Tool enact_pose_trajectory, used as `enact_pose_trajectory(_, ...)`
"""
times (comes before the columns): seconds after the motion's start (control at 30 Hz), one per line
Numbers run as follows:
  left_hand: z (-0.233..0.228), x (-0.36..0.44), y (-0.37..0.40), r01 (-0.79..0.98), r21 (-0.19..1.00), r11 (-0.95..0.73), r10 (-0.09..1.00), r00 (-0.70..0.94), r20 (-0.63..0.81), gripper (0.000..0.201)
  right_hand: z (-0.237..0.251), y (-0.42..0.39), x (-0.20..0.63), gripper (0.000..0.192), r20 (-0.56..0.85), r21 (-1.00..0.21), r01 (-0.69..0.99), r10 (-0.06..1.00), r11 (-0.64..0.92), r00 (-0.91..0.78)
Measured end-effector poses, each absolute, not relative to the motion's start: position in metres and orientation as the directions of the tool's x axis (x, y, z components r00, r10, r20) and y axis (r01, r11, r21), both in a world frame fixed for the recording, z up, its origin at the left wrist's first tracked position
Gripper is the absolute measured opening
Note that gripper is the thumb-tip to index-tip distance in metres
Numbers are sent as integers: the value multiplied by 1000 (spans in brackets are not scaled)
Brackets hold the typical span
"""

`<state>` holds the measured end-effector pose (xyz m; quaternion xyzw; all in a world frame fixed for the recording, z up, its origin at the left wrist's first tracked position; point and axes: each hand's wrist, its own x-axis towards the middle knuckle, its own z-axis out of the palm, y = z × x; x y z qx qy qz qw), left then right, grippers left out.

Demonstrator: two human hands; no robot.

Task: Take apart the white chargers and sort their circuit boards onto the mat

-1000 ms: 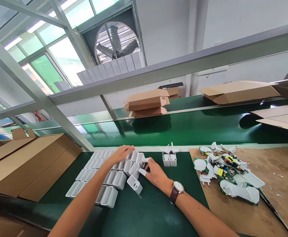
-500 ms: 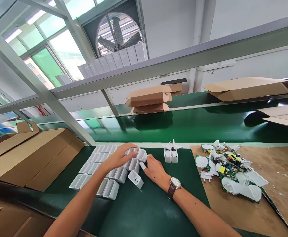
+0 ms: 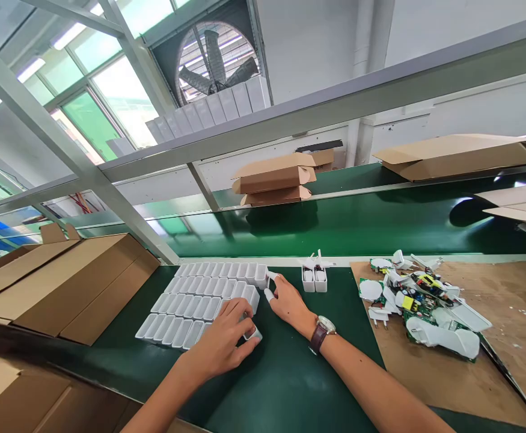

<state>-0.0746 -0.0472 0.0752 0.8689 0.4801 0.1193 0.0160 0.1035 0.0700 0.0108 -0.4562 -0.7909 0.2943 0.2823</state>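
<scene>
Several white charger housings [image 3: 202, 294] lie in rows on the green belt [image 3: 290, 385]. My left hand [image 3: 222, 343] rests over the near right corner of the rows, fingers curled around one white housing [image 3: 252, 334]. My right hand [image 3: 290, 304], with a wristwatch and white finger cots, sits just right of the rows, fingertips touching the far-right housing [image 3: 261, 274]. Two more upright housings with plug parts on top [image 3: 314, 278] stand further right.
A brown board [image 3: 492, 361] at right carries a pile of circuit boards and white plug parts [image 3: 420, 307]. Flat cardboard boxes [image 3: 59, 282] lie at left. More boxes [image 3: 274, 177] sit on the rear green conveyor behind a metal frame.
My left hand has moved from the far edge of the rows to the near right corner, onto the loose housing. The scattered housings now sit in tidier rows. My right hand shifted slightly.
</scene>
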Motion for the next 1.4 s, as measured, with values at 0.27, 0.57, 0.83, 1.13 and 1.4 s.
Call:
enact_pose_trajectory(0.27, 84, -109, -55, 853, 7, -522, 839, 512, 185, 9, 9, 69, 104, 20, 167, -751, 532, 893, 390, -418)
enact_pose_trajectory(0.57, 82, -116, -40, 874, -57, -482, 849, 483, 214, 12, 5, 67, 103, 21, 178, -759, 517, 889, 397, -421)
enact_pose_trajectory(0.83, 69, -87, -10, 903, -113, -414, 833, 427, 352, 8, 9, 65, 104, 20, 183, -754, 513, 882, 409, -434)
enact_pose_trajectory(1.13, 56, -87, -5, 933, -145, -331, 833, 360, 420, 11, 9, 66, 106, 27, 217, -754, 478, 857, 451, -466)
enact_pose_trajectory(1.4, 60, -80, -28, 926, -134, -354, 836, 377, 398, 26, 8, 66, 105, 35, 196, -753, 481, 852, 448, -485)
